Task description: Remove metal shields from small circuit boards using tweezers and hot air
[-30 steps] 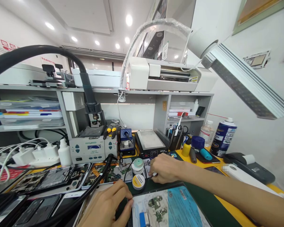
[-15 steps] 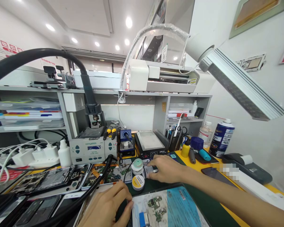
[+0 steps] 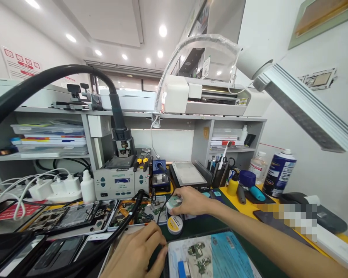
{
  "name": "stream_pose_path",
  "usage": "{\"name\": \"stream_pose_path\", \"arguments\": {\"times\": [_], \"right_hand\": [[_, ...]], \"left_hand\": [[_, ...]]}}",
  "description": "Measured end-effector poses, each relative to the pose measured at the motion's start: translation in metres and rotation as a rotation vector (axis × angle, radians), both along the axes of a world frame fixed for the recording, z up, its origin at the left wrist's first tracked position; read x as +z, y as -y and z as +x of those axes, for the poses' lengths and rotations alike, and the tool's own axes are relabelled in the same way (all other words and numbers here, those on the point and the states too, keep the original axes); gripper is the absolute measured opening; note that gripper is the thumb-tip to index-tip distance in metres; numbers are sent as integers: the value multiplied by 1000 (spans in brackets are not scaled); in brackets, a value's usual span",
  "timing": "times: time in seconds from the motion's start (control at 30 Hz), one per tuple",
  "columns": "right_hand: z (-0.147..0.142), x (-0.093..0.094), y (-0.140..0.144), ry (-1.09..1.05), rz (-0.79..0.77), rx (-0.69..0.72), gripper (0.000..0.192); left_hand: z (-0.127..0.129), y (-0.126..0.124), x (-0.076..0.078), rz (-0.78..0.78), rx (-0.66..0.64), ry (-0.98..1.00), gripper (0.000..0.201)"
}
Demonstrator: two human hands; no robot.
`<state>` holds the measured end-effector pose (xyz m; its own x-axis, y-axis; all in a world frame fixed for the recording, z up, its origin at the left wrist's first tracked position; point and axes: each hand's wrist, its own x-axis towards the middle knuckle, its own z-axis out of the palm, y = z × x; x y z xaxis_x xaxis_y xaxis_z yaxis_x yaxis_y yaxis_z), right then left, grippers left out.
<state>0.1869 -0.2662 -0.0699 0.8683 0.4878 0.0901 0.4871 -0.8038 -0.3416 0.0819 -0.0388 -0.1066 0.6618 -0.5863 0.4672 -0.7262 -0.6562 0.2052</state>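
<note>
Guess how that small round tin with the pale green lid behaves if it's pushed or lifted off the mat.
The round tin looks squat and wide, so tipping seems unlikely; flat on the green mat, it would probably slide rather than roll. It is small under the right hand, so likely light. The smooth lid may be slippery, and on edge it could roll.

A cluttered repair bench: grey rework station (image 3: 121, 183) at centre, hot plate (image 3: 189, 174) to its right, white chargers (image 3: 53, 187) at left, spray can (image 3: 279, 173) at right, lamp (image 3: 304, 108) overhead, printer (image 3: 208, 95) on the shelf.
</note>
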Motion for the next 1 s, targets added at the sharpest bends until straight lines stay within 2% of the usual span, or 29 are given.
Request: {"name": "stream_pose_path", "arguments": {"times": [0.2, 0.4, 0.57, 0.73, 0.9, 1.0], "right_hand": [[2, 4, 3, -62, 31, 48, 42], [4, 10, 8, -141, 73, 96, 34], [2, 11, 8, -144, 82, 43, 43], [0, 15, 13, -139, 81, -14, 41], [-11, 25, 27, -75, 94, -57, 49], [-15, 37, 40, -22, 118, -101, 52]], "left_hand": [[1, -1, -4, -7, -8, 11, 16], [-2, 1, 0, 18, -9, 25, 19], [-3, 2, 1, 26, -19, 45, 21], [0, 1, 1, 36, -4, 17, 20], [-1, 0, 10, 3, 102, -47, 24], [-2, -1, 14, -48, 160, -95, 20]]}}
